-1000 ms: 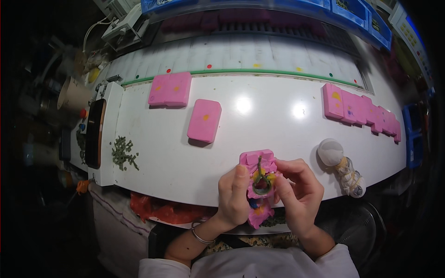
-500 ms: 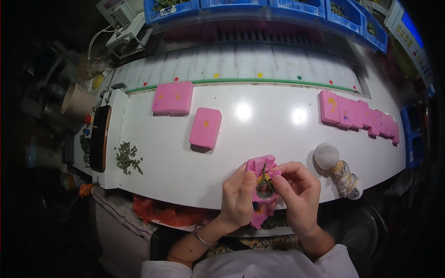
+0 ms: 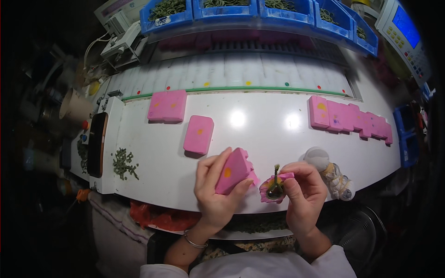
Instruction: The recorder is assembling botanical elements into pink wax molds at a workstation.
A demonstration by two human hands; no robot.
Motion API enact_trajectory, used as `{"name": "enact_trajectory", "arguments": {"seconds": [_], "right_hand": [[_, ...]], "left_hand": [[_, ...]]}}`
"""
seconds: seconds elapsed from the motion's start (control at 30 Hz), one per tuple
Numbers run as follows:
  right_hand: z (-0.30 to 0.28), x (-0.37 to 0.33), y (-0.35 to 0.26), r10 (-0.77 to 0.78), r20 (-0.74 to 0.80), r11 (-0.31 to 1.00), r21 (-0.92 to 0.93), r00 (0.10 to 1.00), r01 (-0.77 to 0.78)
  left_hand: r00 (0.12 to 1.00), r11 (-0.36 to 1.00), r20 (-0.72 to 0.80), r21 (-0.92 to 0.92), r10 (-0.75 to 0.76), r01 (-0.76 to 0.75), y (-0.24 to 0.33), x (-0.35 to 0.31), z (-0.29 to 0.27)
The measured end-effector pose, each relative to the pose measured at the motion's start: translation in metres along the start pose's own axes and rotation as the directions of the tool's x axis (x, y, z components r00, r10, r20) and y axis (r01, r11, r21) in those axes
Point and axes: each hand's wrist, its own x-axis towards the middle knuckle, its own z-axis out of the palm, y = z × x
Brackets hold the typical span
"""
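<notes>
My left hand (image 3: 214, 190) grips a pink block (image 3: 233, 170) with a yellow dot, tilted on edge above the near rim of the white table (image 3: 259, 134). My right hand (image 3: 303, 192) pinches a small pink flower-shaped piece (image 3: 274, 187) with a thin green stem standing up from its middle. The two hands are a little apart, side by side. A single pink block (image 3: 199, 134) lies flat just beyond my left hand.
Two joined pink blocks (image 3: 167, 106) lie at the back left, a row of several pink blocks (image 3: 350, 118) at the right. A clear jar on its side (image 3: 330, 172), loose green bits (image 3: 123, 163), a dark phone (image 3: 98, 144) and blue bins (image 3: 259, 10) surround the work area.
My hands were together over one pink bundle; now they have parted, the left holding the block and the right holding the flower piece with the stem.
</notes>
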Motion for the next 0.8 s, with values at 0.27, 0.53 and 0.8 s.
{"name": "enact_trajectory", "arguments": {"seconds": [0.27, 0.53, 0.8], "right_hand": [[0.000, 0.004, -0.001, -0.058, 0.050, 0.990, -0.122, 0.997, 0.064], [0.010, 0.000, -0.002, -0.029, 0.022, 0.985, -0.169, 0.999, 0.033], [-0.003, 0.000, 0.000, -0.029, 0.105, 0.953, -0.296, 0.994, 0.059]], "left_hand": [[0.975, 0.970, 0.071, 0.103, 0.212, -0.218, 0.016, 0.000, -0.018], [0.920, 0.890, 0.356, -0.349, -0.163, 0.293, 0.029, -0.005, -0.011], [0.920, 0.865, 0.345, -0.388, -0.185, 0.319, 0.032, -0.006, -0.010]]}}
